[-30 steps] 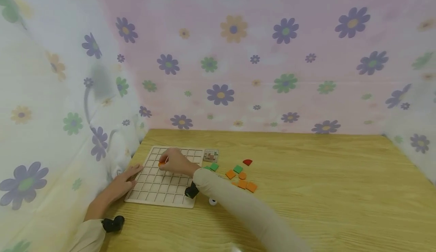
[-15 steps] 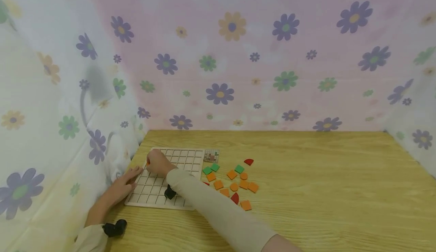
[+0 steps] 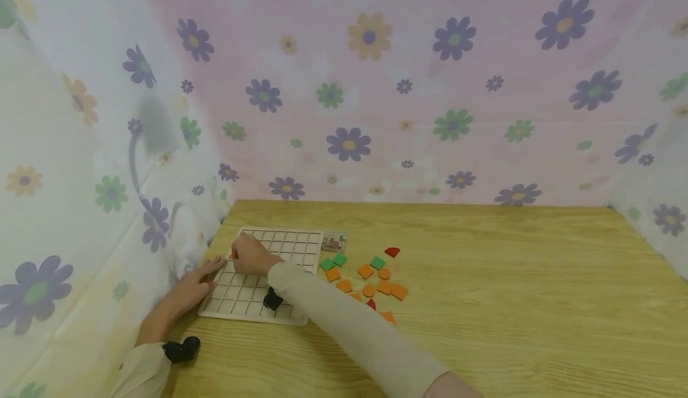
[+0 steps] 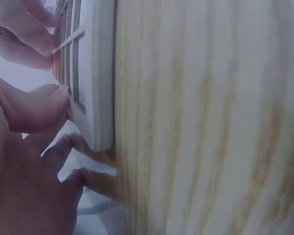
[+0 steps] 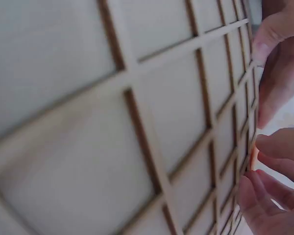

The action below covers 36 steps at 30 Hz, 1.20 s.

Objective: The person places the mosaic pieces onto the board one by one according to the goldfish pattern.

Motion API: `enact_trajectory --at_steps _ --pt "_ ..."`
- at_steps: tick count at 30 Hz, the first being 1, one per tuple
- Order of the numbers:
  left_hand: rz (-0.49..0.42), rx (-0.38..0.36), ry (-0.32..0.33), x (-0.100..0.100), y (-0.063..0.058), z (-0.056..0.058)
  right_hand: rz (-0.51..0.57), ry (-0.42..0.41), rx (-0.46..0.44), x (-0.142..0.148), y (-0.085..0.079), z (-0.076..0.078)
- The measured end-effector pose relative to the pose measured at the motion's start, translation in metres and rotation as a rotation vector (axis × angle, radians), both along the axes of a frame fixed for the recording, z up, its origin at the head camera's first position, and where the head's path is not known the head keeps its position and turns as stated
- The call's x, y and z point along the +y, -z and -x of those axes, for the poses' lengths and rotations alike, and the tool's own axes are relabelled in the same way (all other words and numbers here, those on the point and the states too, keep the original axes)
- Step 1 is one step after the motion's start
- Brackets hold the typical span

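Note:
A pale wooden grid board (image 3: 287, 313) lies on the left part of the table, its squares framed by raised ridges. Over its left column, my right hand (image 3: 254, 256) pinches a small orange tile (image 3: 235, 255) between thumb and fingers. The right wrist view shows only a sliver of that orange tile (image 5: 255, 156) at the fingertips; its outline is hidden. My left hand (image 3: 189, 289) rests along the board's left edge, fingers extended. In the left wrist view the left thumb (image 4: 44, 108) touches the board's rim (image 4: 102, 98), and its other fingers reach to the tabletop.
Right of the board lie loose pieces: several orange squares (image 3: 365, 271), orange discs (image 3: 384, 273), green squares (image 3: 377, 263) and a red quarter-circle (image 3: 392, 252). A small patterned card (image 3: 334, 242) sits at the board's upper right corner. Flowered cloth (image 3: 408, 105) hangs behind and at the sides.
My right hand has moved left across the board with the orange tile, to the left column, and has stayed there since half a second ago. The left hand keeps its place.

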<state>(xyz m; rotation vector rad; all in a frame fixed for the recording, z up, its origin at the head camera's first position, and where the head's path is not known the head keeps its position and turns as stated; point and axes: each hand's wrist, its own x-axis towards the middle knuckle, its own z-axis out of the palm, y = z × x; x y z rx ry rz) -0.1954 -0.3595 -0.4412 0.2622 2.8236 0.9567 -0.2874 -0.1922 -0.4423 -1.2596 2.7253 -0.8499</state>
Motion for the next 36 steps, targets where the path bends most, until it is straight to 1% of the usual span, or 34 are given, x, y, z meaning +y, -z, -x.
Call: enact_trajectory --at_steps 3,5,9,11,13,16,21,27,31,36 --pt "0.009 0.005 0.002 -0.002 0.000 0.000 0.004 -0.030 -0.045 0.005 -0.004 0.002" --pt "0.016 0.000 0.006 -0.002 0.000 0.001 -0.010 -0.037 -0.078 0.013 -0.009 0.003" --pt "0.008 -0.014 0.010 0.002 0.002 0.007 -0.029 -0.066 -0.110 0.038 -0.019 0.006" --pt "-0.003 -0.020 0.008 0.003 0.002 0.008 -0.023 -0.089 -0.145 0.051 -0.023 0.007" --pt "-0.005 -0.019 0.003 0.002 0.002 0.008 -0.015 -0.104 -0.186 0.064 -0.026 0.007" --pt "0.012 -0.007 0.005 0.000 0.000 0.006 -0.012 -0.116 -0.224 0.081 -0.031 0.005" --pt "0.031 -0.002 0.016 -0.001 -0.002 0.003 -0.005 -0.112 -0.191 0.111 -0.041 -0.001" --pt "0.017 0.000 0.031 0.002 -0.001 0.008 0.030 -0.079 -0.194 0.153 -0.047 -0.009" --pt "0.019 0.009 0.033 0.000 0.001 0.008 0.041 -0.080 -0.188 0.177 -0.047 -0.017" --pt "0.026 0.014 0.030 -0.004 0.003 0.006 0.041 -0.063 -0.183 0.202 -0.042 -0.026"
